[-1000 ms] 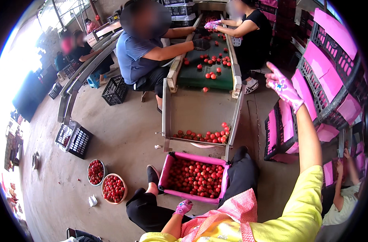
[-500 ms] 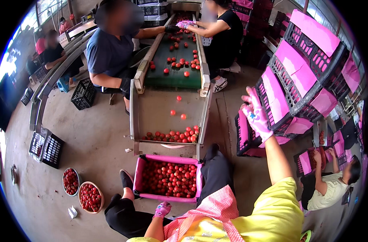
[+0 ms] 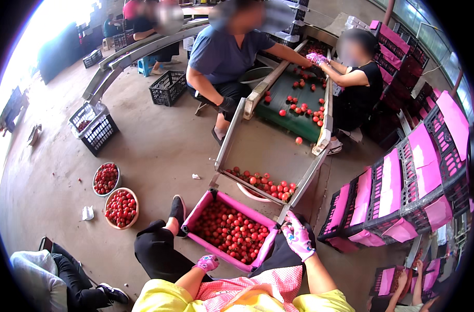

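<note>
Between my knees sits a pink-lined crate (image 3: 229,229) heaped with cherry tomatoes (image 3: 231,234). My left hand (image 3: 208,262), in a pink glove, lies curled closed by the crate's near left edge; I see nothing in it. My right hand (image 3: 297,239), in a patterned pink glove, is just off the crate's right corner over my right thigh. Its fingers are stretched out, and it holds nothing. Just beyond the crate, a sloping metal chute (image 3: 257,151) has loose cherry tomatoes (image 3: 263,182) gathered at its lower end. A green conveyor belt (image 3: 289,112) with scattered tomatoes leads down to it.
Two co-workers (image 3: 221,57) (image 3: 356,83) reach over the belt from either side. Black crates with pink sheets (image 3: 387,182) are stacked on the right. Left on the floor are two tomato-filled bowls (image 3: 137,210) and black crates (image 3: 99,132). Another person's legs (image 3: 81,283) show lower left.
My view has turned left. My right hand has come down from beside the stacked crates to the tomato crate's right corner. The left hand stays by the near edge.
</note>
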Action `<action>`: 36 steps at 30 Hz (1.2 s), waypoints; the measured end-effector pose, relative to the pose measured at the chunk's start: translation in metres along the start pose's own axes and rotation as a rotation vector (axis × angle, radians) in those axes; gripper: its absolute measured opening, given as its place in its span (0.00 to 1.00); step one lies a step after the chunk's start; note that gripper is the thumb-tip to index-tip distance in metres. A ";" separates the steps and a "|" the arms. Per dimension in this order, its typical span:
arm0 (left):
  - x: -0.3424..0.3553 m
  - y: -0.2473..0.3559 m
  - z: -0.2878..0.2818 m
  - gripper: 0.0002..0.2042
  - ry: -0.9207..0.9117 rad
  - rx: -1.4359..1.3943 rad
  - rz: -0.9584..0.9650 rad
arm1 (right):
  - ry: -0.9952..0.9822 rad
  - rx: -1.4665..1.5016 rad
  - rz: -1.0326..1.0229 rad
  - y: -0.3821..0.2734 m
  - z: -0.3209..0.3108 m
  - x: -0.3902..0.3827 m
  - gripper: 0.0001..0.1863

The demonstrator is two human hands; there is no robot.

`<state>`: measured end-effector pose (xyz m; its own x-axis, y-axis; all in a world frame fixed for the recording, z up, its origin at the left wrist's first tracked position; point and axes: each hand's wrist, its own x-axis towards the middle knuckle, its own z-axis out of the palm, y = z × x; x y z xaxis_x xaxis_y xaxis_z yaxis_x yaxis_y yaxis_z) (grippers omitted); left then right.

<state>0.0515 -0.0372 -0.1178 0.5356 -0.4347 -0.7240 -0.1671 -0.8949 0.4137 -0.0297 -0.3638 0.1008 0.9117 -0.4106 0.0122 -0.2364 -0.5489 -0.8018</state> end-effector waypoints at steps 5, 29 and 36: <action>-0.010 -0.002 0.006 0.20 0.040 0.007 0.032 | -0.192 -0.079 0.020 -0.010 0.044 -0.018 0.28; -0.052 0.035 -0.004 0.17 0.134 -0.056 0.084 | -0.863 -0.487 0.006 0.047 0.148 -0.066 0.24; -0.050 0.032 -0.009 0.17 0.195 -0.137 0.108 | -0.941 -0.545 0.079 0.039 0.145 -0.056 0.24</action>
<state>0.0268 -0.0435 -0.0640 0.6722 -0.4878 -0.5569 -0.1257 -0.8165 0.5634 -0.0412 -0.2566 -0.0177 0.7244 0.1356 -0.6759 -0.2110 -0.8898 -0.4047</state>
